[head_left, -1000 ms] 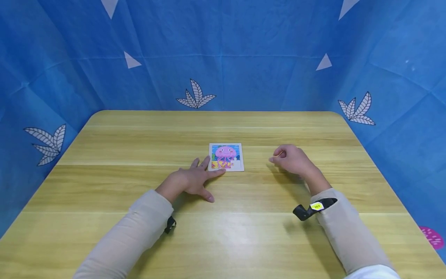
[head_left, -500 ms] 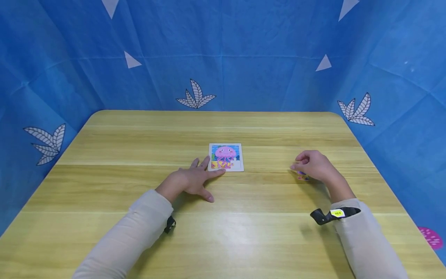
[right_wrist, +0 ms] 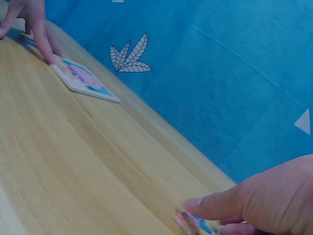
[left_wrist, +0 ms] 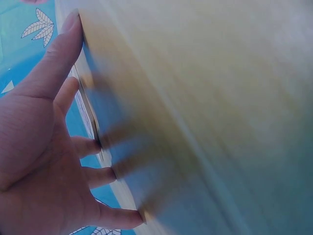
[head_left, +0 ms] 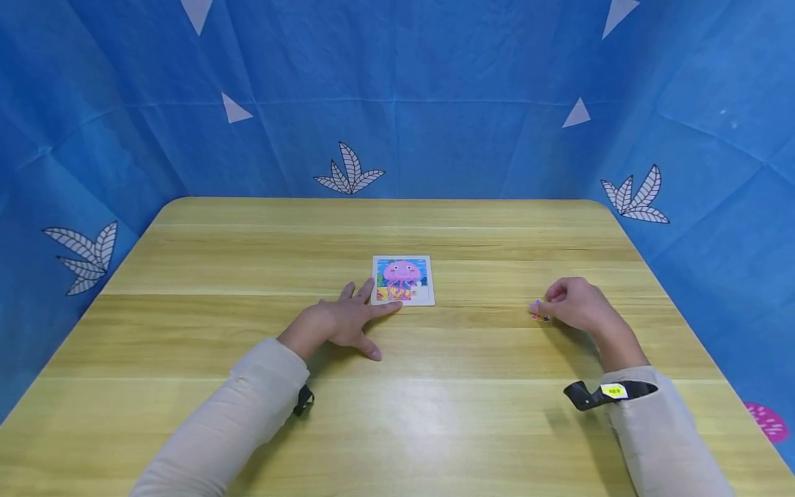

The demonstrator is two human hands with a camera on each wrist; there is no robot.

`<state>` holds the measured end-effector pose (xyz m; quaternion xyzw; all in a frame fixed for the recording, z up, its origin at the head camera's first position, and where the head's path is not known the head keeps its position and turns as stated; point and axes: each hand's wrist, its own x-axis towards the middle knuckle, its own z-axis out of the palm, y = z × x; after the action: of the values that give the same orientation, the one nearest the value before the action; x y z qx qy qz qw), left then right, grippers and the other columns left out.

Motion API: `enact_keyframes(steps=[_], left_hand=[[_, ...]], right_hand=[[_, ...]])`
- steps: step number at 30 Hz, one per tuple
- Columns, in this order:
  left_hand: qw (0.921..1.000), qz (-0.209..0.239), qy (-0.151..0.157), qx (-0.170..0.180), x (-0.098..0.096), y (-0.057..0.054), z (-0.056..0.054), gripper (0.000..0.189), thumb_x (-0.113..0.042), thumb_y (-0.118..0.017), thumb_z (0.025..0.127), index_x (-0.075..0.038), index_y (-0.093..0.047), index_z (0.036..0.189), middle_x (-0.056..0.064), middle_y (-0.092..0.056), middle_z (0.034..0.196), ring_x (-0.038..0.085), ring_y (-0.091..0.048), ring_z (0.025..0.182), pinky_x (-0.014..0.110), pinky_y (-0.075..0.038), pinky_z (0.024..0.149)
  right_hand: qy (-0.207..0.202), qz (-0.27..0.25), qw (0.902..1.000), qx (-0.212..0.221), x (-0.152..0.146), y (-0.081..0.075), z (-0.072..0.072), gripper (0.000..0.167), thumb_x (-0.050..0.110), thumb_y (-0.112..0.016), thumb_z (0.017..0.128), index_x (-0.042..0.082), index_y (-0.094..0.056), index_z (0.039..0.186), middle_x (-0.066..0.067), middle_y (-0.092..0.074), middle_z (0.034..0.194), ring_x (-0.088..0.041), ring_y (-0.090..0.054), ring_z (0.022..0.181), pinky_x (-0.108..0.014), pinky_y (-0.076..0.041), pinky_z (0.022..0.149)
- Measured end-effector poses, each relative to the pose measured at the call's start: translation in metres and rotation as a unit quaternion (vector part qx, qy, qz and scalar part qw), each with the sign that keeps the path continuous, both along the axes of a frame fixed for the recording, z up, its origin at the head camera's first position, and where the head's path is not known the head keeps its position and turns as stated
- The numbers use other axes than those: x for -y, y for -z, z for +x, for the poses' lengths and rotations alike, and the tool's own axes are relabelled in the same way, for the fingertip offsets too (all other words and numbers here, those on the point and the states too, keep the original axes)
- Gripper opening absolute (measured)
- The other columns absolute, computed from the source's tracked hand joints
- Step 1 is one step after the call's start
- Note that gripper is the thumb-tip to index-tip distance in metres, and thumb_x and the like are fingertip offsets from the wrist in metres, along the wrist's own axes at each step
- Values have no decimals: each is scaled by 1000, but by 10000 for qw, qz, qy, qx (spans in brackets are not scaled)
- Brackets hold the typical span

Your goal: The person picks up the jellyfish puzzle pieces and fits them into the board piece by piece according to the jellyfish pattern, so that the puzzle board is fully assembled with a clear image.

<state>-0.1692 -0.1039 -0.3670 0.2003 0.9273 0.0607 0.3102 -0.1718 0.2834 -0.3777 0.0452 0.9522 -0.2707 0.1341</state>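
Observation:
A small jellyfish jigsaw puzzle (head_left: 401, 273) in a white frame (head_left: 433, 279) lies flat at mid-table, with a bare white patch at its lower right. My left hand (head_left: 344, 322) rests spread out, its straight fingers touching the frame's left and lower edges. In the left wrist view that hand (left_wrist: 44, 142) shows palm side on. Farther right, my right hand (head_left: 577, 304) pinches at a colourful puzzle piece (head_left: 540, 316) low over the table. The right wrist view shows the puzzle piece (right_wrist: 183, 223) partly covered by the thumb and fingers (right_wrist: 215, 205).
Both hands work over a wooden table (head_left: 397, 414) with rounded far corners. A blue cloth (head_left: 397, 103) printed with white leaves and triangles hangs behind it and along both sides. Black straps (head_left: 599, 395) sit on the wrists over pale sleeves.
My right hand has moved right and towards me, away from the framed puzzle, and has come down at the colourful piece. My left hand has stayed where it was.

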Motion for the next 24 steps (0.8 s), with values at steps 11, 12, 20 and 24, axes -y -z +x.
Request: enact_keyframes(steps=[11,12,20,24], left_hand=[[10000,9,10,4,1,1,0,90,-59,-68,75,-53,-13,145,6,16,158,40,9,143,73,-13,101],[10000,4,8,1,1,1,0,90,-59,-68,75,-53,-13,145,6,16,158,40,9,143,73,-13,101],[10000,9,17,-15,1,0,0,90,-59,-68,75,-53,-13,145,6,16,158,40,9,143,74,-14,101],[10000,35,-3,0,1,0,1,89,-58,-68,75,-53,-13,145,6,16,158,40,9,143,74,-13,101]], right_hand=[[-115,141,9998,-93,1,4,1,44,40,-69,84,-1,-61,96,-10,-63,86,-24,-53,80,-30,-40,65],[-123,126,9998,-100,1,4,1,42,39,-69,84,-1,-61,95,-9,-64,84,-23,-53,79,-30,-40,65],[-128,-10,9999,-43,4,3,0,36,33,-67,87,-2,-60,97,-7,-65,80,-20,-54,76,-29,-40,66],[-155,-102,9998,-38,6,4,0,35,29,-66,88,-3,-60,100,-7,-66,81,-20,-56,76,-29,-41,67]])
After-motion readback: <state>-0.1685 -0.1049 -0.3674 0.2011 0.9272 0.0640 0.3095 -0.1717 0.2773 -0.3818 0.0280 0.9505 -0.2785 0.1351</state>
